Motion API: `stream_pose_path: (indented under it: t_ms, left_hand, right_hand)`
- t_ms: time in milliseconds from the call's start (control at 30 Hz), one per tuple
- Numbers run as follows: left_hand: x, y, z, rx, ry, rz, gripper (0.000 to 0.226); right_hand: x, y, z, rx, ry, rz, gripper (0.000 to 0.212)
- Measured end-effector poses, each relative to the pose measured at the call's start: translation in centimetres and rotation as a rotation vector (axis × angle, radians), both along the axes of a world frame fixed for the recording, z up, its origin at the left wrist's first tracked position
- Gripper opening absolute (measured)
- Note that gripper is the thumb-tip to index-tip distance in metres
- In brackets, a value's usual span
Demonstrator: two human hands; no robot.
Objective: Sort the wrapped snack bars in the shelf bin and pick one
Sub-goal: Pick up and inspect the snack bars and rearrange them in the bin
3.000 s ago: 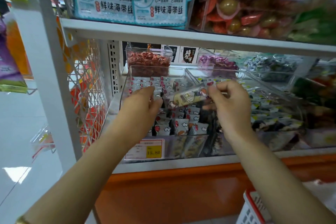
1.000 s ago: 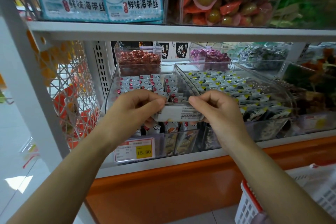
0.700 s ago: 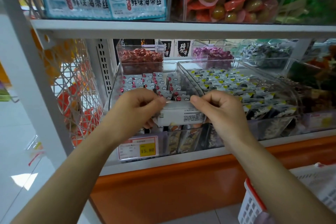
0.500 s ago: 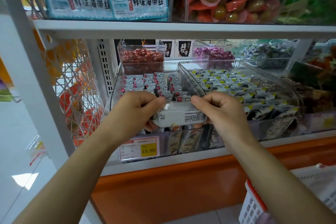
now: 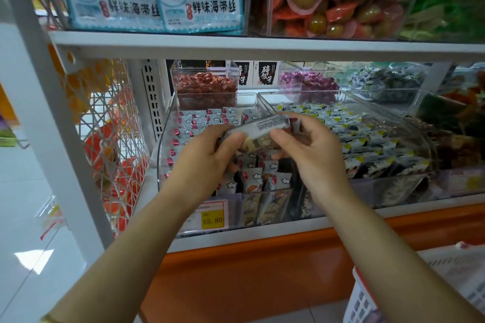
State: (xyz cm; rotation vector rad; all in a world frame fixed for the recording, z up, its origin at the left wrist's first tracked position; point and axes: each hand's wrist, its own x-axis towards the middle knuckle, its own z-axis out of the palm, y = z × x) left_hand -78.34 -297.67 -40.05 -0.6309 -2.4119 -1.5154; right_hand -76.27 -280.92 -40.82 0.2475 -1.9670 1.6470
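Snack bar (image 5: 262,130) is held up just over the clear shelf bin (image 5: 237,208), printed label facing up, left hand (image 5: 207,157) pinching its left end and right hand (image 5: 313,151) pinching the right end. More wrapped bars (image 5: 252,178) sit in rows in the bin underneath, yellow price tag (image 5: 211,219) on the front

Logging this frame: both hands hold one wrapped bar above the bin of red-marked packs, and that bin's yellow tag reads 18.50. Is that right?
Not quite. The head view shows the yellow tag reading 15.80, not 18.50. The rest stands: left hand and right hand both hold one wrapped bar above the bin of red-marked packs.
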Motion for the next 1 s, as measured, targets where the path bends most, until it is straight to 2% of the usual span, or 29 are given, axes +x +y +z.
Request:
stream_pose_path:
  t_ms: [33,100,200,300,367,467,567,700,833,1000]
  left_hand:
    - [-0.5,0.1,0.0,-0.011,0.021,0.045,0.040]
    - [-1.9,-0.2,0.3,-0.104,0.109,0.161,0.044]
    - [-5.3,-0.7,0.8,-0.475,0.207,0.254,0.031]
    - [-8.7,-0.1,1.0,-0.817,0.094,0.182,0.018]
    - [-10.2,0.6,1.1,-0.944,-0.007,0.115,0.027]
    - [-11.8,1.0,0.5,-1.021,-0.065,0.024,0.036]
    - [-12.2,1.1,-0.1,-1.076,-0.138,0.044,0.036]
    - [-11.0,0.9,0.2,-1.099,-0.130,0.093,0.037]
    - [-9.6,0.3,0.0,-1.057,-0.099,0.073,0.034]
    - [-8.8,0.2,-0.3,-1.029,-0.076,0.062,0.026]
  right_hand:
    - [-0.3,0.2,0.2,-0.014,0.007,-0.044,0.014]
    - [-1.0,0.6,0.4,-0.029,0.003,-0.154,0.016]
    - [-1.7,0.7,0.4,-0.037,-0.017,-0.255,0.029]
    - [-2.2,0.7,0.4,-0.003,-0.037,-0.316,0.033]
    - [-2.5,0.6,0.4,0.009,-0.031,-0.321,0.033]
    - [-2.6,0.5,0.3,0.065,-0.013,-0.328,0.033]
    - [-2.5,0.6,0.2,0.113,-0.007,-0.333,0.034]
    - [-2.6,0.7,0.7,0.161,0.021,-0.331,0.033]
    - [-4.5,-0.2,2.7,0.286,0.121,-0.288,0.026]
    - [-10.6,-3.1,4.2,0.530,0.067,-0.185,0.028]
